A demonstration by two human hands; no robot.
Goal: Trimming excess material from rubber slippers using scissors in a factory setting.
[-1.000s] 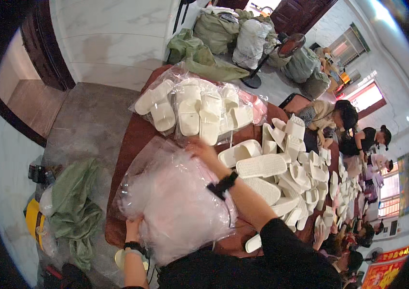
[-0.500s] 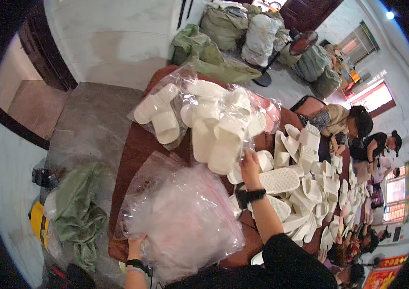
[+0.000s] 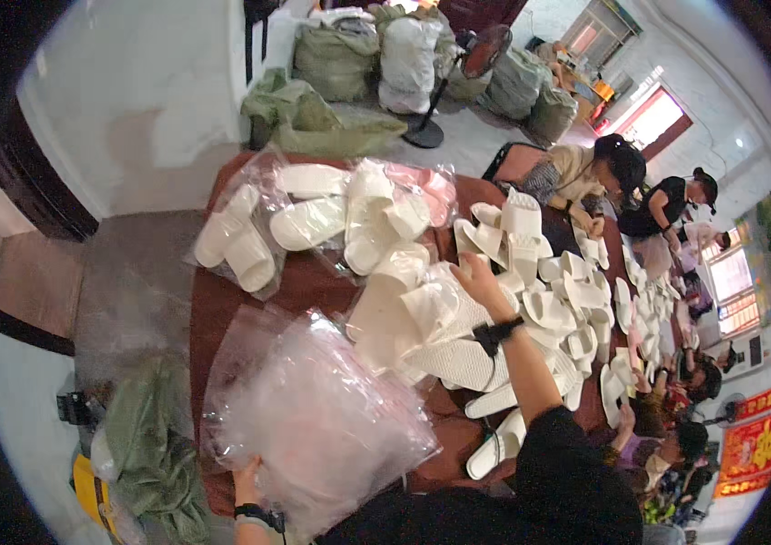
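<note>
My left hand (image 3: 247, 474) is closed at the near left corner of a heap of clear plastic bags (image 3: 313, 418) with pinkish edges; the bags partly hide its fingers. My right hand (image 3: 484, 286), a dark band at its wrist, is closed at the edge of a pair of white slippers (image 3: 395, 304) in clear film. This pair hangs tilted at the far edge of the bag heap, slightly blurred. Beyond it lie more bagged white slippers (image 3: 310, 222) and a pink pair (image 3: 426, 191). Loose white slippers (image 3: 549, 309) are piled to the right of my hand.
The brown-covered table (image 3: 213, 318) runs away to the right, where several people (image 3: 608, 173) sit along it. A green sack (image 3: 154, 445) lies on the floor at left. Stuffed sacks (image 3: 336, 59) and a standing fan (image 3: 481, 54) are at the back.
My view has swung to the right. My right hand has drawn one pair of bagged white slippers nearer, apart from the other bagged pairs. My left hand keeps to the corner of the bag heap.
</note>
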